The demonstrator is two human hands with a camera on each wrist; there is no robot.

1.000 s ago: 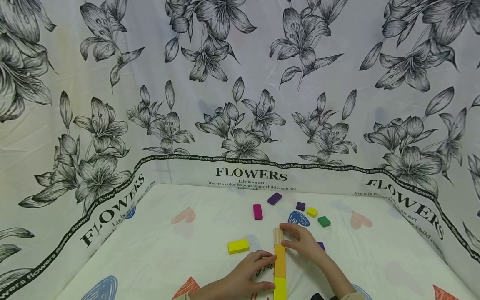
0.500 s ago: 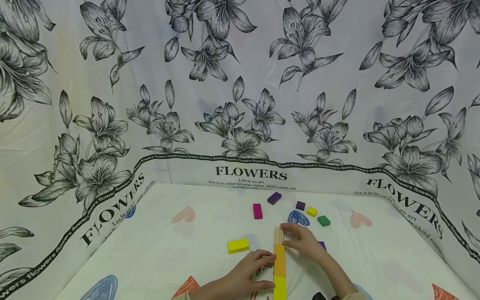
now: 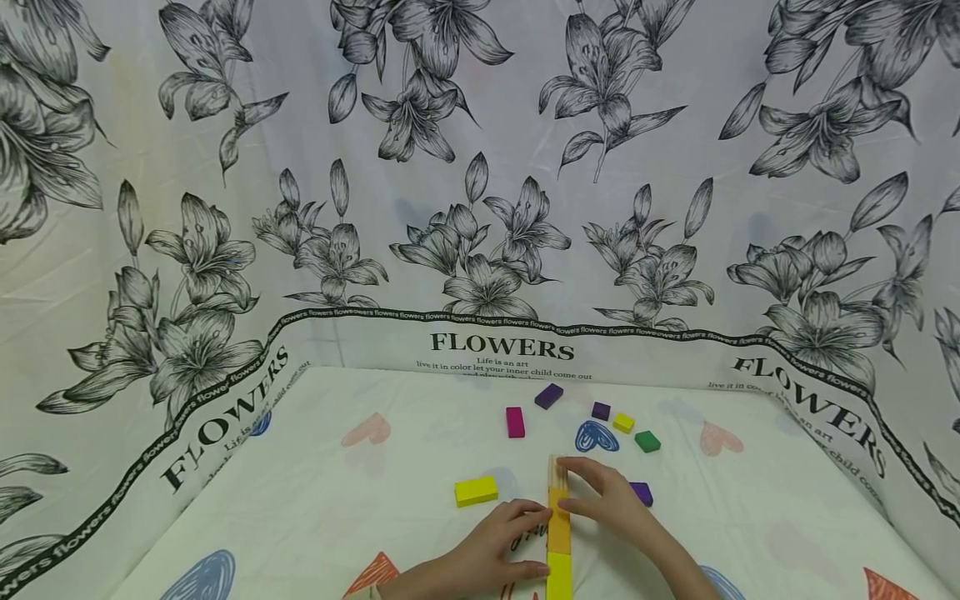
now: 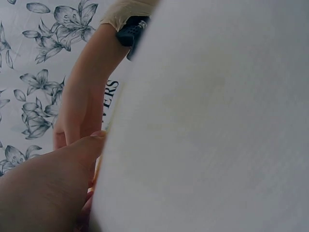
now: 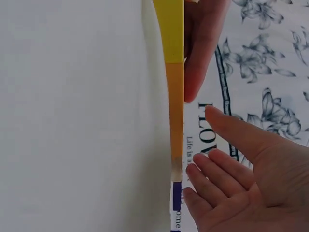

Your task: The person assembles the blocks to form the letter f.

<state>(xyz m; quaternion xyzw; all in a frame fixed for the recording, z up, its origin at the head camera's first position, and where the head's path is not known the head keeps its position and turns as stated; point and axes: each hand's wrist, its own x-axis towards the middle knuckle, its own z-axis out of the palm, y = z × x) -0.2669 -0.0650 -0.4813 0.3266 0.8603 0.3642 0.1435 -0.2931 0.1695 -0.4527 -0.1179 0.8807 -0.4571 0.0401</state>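
A straight row runs away from me in the head view: a yellow block (image 3: pixel 558 575) nearest, an orange block (image 3: pixel 559 533) beyond it, then a pale, grooved wooden piece (image 3: pixel 556 475). Along the row's left side, my left hand (image 3: pixel 495 546) touches the orange block with its fingertips and the yellow block with its thumb. My right hand (image 3: pixel 615 504) hovers on the other side, by the wooden piece and orange block. Its fingers look extended in the right wrist view, with a narrow gap to the row. Most of the row is hidden in the left wrist view.
A yellow block (image 3: pixel 476 492) lies left of the row. Farther back are magenta (image 3: pixel 515 422), purple (image 3: pixel 549 396), small purple (image 3: pixel 601 411), small yellow (image 3: pixel 623 423) and green (image 3: pixel 647 442) blocks. Another purple block (image 3: pixel 642 493) sits behind my right hand. Flowered cloth (image 3: pixel 495 250) walls the back.
My right hand has shifted slightly toward me along the row, its fingertips lower, uncovering more of the purple block behind it. My left hand and the blocks hold their places.
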